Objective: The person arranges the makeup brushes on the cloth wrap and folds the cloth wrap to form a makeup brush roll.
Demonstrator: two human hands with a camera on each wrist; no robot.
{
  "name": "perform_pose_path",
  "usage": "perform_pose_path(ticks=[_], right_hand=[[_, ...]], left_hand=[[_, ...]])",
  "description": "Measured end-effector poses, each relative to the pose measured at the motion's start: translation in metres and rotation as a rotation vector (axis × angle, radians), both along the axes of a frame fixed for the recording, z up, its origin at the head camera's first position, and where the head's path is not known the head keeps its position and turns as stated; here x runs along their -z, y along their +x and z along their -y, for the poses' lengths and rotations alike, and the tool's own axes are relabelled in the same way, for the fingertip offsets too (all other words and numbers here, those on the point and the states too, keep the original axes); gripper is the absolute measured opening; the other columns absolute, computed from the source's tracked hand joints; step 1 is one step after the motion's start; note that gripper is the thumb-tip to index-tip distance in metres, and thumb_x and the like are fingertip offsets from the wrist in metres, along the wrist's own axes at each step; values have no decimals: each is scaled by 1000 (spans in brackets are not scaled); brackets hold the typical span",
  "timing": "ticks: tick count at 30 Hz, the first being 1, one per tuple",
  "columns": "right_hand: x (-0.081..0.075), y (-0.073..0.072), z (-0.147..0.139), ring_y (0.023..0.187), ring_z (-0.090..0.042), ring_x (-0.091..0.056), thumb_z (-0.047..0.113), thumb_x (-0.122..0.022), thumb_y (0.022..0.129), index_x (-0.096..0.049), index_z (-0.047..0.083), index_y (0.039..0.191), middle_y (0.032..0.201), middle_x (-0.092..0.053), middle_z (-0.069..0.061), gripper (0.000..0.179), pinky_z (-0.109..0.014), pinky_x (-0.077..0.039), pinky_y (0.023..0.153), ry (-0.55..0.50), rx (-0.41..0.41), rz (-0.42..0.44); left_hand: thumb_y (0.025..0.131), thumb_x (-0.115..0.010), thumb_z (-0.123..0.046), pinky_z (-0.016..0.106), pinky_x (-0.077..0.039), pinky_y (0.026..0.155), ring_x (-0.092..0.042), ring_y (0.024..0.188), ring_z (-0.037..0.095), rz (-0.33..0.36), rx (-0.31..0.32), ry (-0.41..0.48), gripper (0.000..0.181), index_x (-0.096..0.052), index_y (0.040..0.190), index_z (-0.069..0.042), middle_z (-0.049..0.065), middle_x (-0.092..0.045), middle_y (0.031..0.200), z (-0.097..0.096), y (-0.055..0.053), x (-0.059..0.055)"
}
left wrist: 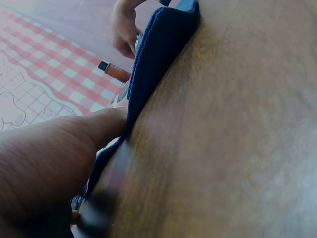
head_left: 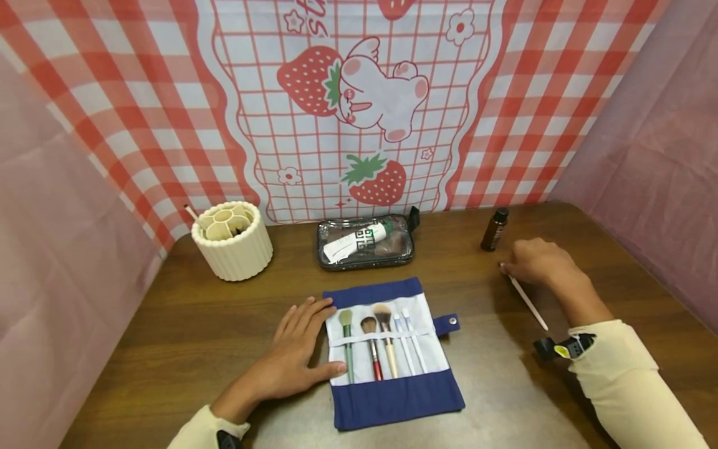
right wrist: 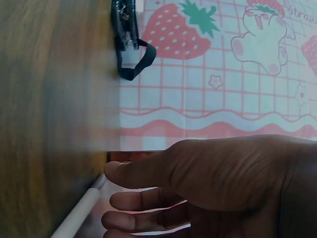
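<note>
The right hand pinches a slim makeup brush near its bristle end, thumb and fingertips at the ferrule. Its pale handle slants down toward the wrist; in the right wrist view the brush handle runs close along the table. The left hand lies with fingers spread along the left edge of an unfolded blue brush roll, its thumb over the white lining. Behind the roll's elastic band sit several makeup brushes: green, red, cream and thin white ones.
Near the right hand stands a small dark bottle. A clear zip pouch with a white tube lies behind the roll. At the back left is a ribbed cream holder with a brush leaning in it. A patterned cloth hangs behind the table.
</note>
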State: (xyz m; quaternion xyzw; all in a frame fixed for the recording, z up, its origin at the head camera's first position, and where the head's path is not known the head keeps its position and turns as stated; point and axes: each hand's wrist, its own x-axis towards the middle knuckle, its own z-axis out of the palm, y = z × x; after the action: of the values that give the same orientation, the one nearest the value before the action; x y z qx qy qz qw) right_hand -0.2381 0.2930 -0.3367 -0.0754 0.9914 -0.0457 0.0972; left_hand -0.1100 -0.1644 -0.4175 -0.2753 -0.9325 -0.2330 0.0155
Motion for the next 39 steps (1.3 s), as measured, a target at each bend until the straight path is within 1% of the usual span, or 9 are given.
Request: perform_pose_path(ticks=[2,8,15,19,24,28,32,35,39], right_hand=[[3,-1,-1,76,-37,-62,34,-65,93,-59,13,70,81,-62,-12,31,-53,-48,60,-2,0,19],[9,-1,-2,66,-27,-58,29,-63,92,-56,14,67,73,-59,-8,30,-40,-45,54,-40,-7,41],[10,-2,0,50,-18,-56,20,-57,94,-53,15,61,54,-54,-1,34,-31,-41,47,-108,-22,73],[8,-5,0,51,-18,-57,17,-58,90,-54,15,62,56,-55,-2,29,-31,-43,47,-117,-28,52],[5,-8,4,56,-18,-55,17,-59,88,-58,15,69,61,-55,-1,19,-32,-42,49,-143,-61,-17],[2,-8,10,57,-17,-62,15,-59,92,-63,5,89,70,-62,-3,11,-33,-50,50,-276,-58,-29],[0,-8,17,60,-17,-67,13,-60,95,-62,-5,108,84,-68,-7,22,-32,-56,53,-425,-46,-37],[-2,-7,22,62,-19,-69,12,-61,96,-61,-5,111,86,-69,-9,23,-33,-58,55,-513,-69,-46],[-3,-3,31,65,-23,-69,8,-61,98,-57,-8,113,89,-67,-15,22,-39,-60,58,-691,-109,-18]], left_hand=[[86,-68,-63,58,-7,120,-14,151,37,-3,2,0,96,-32,156,-8,10,-26,163,0,0,0],[86,-68,-63,58,-7,120,-14,151,38,-8,5,-3,96,-32,156,-8,11,-26,163,0,0,0],[86,-69,-61,60,-8,119,-15,150,40,-25,10,11,95,-34,154,-6,12,-27,162,1,-1,1],[86,-68,-62,59,-7,119,-14,151,38,-11,5,5,95,-33,155,-7,11,-26,162,1,-1,2],[86,-68,-63,58,-6,120,-12,152,36,8,-1,7,96,-32,156,-8,9,-25,163,1,-2,2],[85,-68,-64,58,-6,120,-12,152,36,5,-2,10,96,-32,156,-8,9,-25,163,1,-1,2],[85,-68,-64,57,-6,120,-12,152,36,6,-3,10,97,-32,156,-9,9,-25,163,0,-1,2],[85,-69,-63,57,-6,120,-12,151,36,2,-2,10,97,-32,156,-9,9,-25,163,0,-1,2],[85,-69,-63,57,-6,120,-13,151,36,-3,-1,10,96,-32,156,-9,8,-26,163,0,-1,3]])
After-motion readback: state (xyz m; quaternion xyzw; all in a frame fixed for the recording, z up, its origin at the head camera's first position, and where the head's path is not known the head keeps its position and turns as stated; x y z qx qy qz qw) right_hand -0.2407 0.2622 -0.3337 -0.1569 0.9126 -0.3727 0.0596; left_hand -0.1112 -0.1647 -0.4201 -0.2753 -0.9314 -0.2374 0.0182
